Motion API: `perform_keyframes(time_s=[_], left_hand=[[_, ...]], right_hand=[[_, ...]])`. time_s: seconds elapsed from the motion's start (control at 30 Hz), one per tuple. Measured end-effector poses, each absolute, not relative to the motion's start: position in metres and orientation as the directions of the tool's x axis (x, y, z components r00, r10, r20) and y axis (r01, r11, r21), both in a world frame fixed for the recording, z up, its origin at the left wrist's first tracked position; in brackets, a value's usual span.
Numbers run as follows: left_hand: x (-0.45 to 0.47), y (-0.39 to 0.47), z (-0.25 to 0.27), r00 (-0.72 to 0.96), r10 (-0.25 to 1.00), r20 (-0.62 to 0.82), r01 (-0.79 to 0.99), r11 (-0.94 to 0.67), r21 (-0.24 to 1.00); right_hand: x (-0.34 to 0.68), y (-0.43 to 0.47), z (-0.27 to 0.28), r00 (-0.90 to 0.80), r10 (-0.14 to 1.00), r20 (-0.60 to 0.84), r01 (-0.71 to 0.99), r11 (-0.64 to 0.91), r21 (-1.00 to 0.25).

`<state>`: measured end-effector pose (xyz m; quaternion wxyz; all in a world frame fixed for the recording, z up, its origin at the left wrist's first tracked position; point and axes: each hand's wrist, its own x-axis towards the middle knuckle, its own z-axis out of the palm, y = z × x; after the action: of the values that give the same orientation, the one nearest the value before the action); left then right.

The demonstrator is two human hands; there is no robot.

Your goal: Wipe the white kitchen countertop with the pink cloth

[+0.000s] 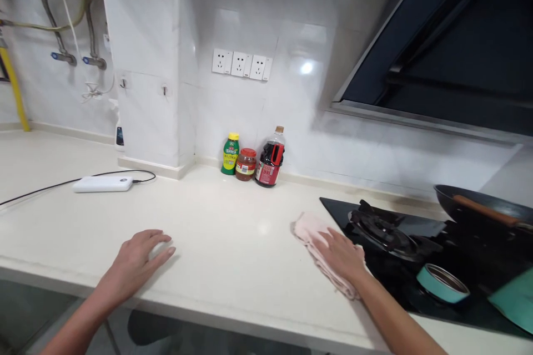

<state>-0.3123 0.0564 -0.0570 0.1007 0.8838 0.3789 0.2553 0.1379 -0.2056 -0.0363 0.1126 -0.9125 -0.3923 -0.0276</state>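
Cloth under the right hand, beside the stove

From where I stand, the pink cloth (310,227) lies folded and rumpled on the pale tabletop (216,244), just beside the left edge of the stove (425,226). The right hand (339,255) rests palm down over it, fingers spread rather than clenched, so it pins the cloth from above. How hard it presses I can't tell. The left hand (135,258) is well apart, over the near left of the tabletop, its thumb and fingers parted and nothing visible in its grasp; whether it touches the surface I can't say.

I'd call this a wiping pass, with the cloth at the strip along the stove. Going on with it would call for a flat palm, even pressure and a sweep that keeps the cloth off the burner (383,230). The stretch toward the left looks simple enough. At the far side, a green bottle (230,155), a jar (245,165) and a dark bottle (268,169) stand near the wall, so wiping there would mean steering around them or lifting them. Far left, a white box (102,184) with a black cable (144,171) would need the same care.
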Motion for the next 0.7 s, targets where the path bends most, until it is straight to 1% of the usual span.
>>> perform_keyframes(time_s=[0.07, 0.1, 0.2, 0.33, 0.37, 0.43, 0.47, 0.5, 0.53, 0.63, 0.7], left_hand=[[-0.311, 0.055, -0.057, 0.591, 0.720, 0.363, 0.622, -0.694, 0.363], [-0.311, 0.054, -0.057, 0.596, 0.717, 0.363, 0.621, -0.697, 0.357], [-0.309, 0.052, -0.057, 0.601, 0.712, 0.362, 0.623, -0.702, 0.345], [-0.308, 0.052, -0.058, 0.596, 0.715, 0.366, 0.632, -0.699, 0.335], [-0.308, 0.053, -0.058, 0.596, 0.713, 0.370, 0.632, -0.700, 0.331], [-0.308, 0.054, -0.059, 0.595, 0.706, 0.384, 0.630, -0.706, 0.323], [-0.309, 0.055, -0.059, 0.595, 0.700, 0.395, 0.627, -0.712, 0.318], [-0.309, 0.055, -0.059, 0.596, 0.693, 0.404, 0.623, -0.718, 0.312], [-0.309, 0.056, -0.059, 0.599, 0.688, 0.410, 0.620, -0.722, 0.307], [-0.309, 0.056, -0.056, 0.608, 0.682, 0.407, 0.618, -0.728, 0.297], [-0.309, 0.056, -0.054, 0.614, 0.679, 0.403, 0.620, -0.730, 0.286]], right_hand=[[0.138, -0.219, -0.037, 0.733, 0.663, 0.154, 0.680, -0.709, -0.187], [0.130, -0.222, -0.037, 0.735, 0.658, 0.161, 0.677, -0.710, -0.191], [0.080, -0.215, -0.037, 0.681, 0.712, 0.170, 0.731, -0.646, -0.219], [-0.018, -0.199, -0.034, 0.491, 0.852, 0.181, 0.855, -0.431, -0.289], [-0.043, -0.196, -0.033, 0.429, 0.882, 0.196, 0.877, -0.355, -0.324], [-0.087, -0.191, -0.035, 0.274, 0.922, 0.274, 0.912, -0.158, -0.379], [-0.104, -0.188, -0.038, 0.197, 0.926, 0.323, 0.927, -0.068, -0.369], [-0.118, -0.185, -0.042, 0.130, 0.920, 0.370, 0.945, -0.002, -0.327], [-0.128, -0.183, -0.048, 0.080, 0.910, 0.407, 0.965, 0.031, -0.260], [-0.139, -0.179, -0.067, 0.022, 0.861, 0.508, 0.997, 0.017, -0.071], [-0.133, -0.184, -0.078, 0.015, 0.806, 0.592, 1.000, -0.019, 0.001]])
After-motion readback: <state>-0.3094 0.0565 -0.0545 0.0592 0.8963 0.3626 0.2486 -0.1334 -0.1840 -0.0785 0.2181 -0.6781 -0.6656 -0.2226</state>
